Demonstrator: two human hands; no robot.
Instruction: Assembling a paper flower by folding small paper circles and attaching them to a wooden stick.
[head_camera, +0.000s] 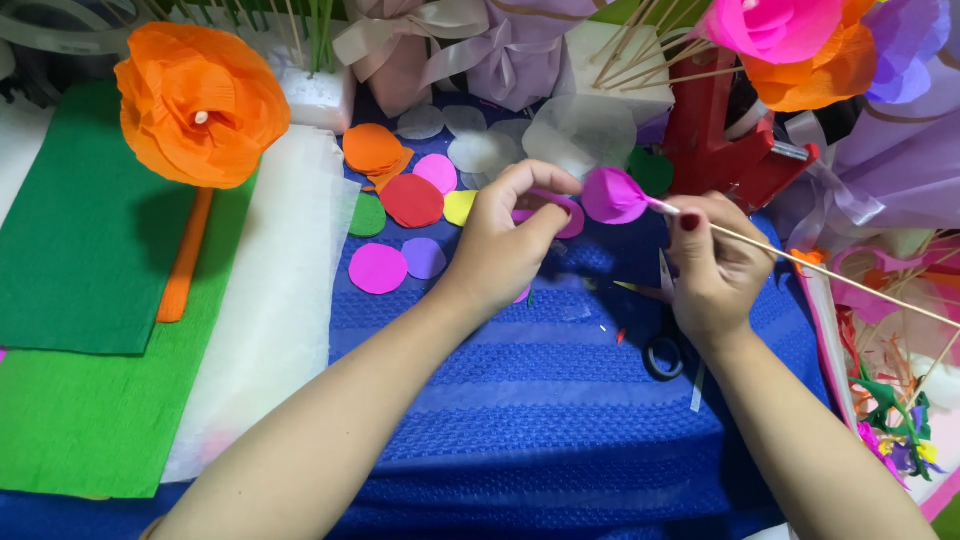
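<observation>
1. Two bare hands meet at the frame's upper centre, over a blue woven towel (560, 400).
2. Right hand (715, 265) pinches a thin wooden skewer (830, 270) tipped with a magenta crepe-paper bud (612, 195).
3. Left hand (505, 240) pinches a magenta paper petal (560, 212) just beside the bud.
4. Coloured paper circles (410, 200) lie further left; black-handled scissors (660, 350) sit under the right wrist.

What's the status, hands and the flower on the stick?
Left hand pinching a pink paper petal. Right hand gripping the wooden stick, magenta bud on its tip. Scissors under right hand, nothing in the way.
</observation>
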